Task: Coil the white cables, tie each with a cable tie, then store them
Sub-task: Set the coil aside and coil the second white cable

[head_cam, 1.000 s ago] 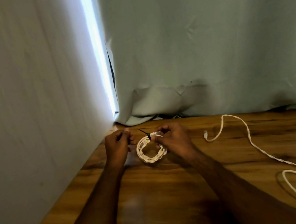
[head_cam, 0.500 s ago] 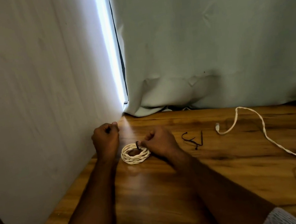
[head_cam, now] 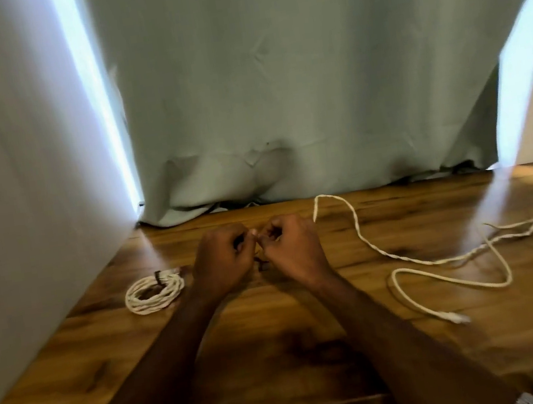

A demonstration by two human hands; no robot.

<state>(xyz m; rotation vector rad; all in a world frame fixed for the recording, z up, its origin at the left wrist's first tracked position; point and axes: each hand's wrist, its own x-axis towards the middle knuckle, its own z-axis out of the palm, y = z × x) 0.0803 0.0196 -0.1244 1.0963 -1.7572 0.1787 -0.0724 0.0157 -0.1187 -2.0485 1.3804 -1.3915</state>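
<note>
the coiled white cable [head_cam: 155,293] now lies on its own on the wooden surface [head_cam: 281,355], to the left of both hands, with a dark cable tie [head_cam: 157,277] cinched round its far side. half a second ago the right hand was on this coil; now neither hand touches it, so the first cable looks coiled and tied, with only storing left.

the left hand [head_cam: 223,260] and right hand [head_cam: 291,250] have come together at the middle of the surface, fingers curled, knuckles up. something small and dark [head_cam: 262,264] shows just below and between them, likely the spare ties that lay there a moment ago, but i cannot tell what each grip pinches, if anything.

to the right, the loose white cable [head_cam: 440,262] sprawls uncoiled across the surface, one plug end [head_cam: 455,317] near, another end just beside the right hand. far behind hangs a pale green curtain [head_cam: 277,96]. i judge the next tie is being picked up for this second cable.
</note>
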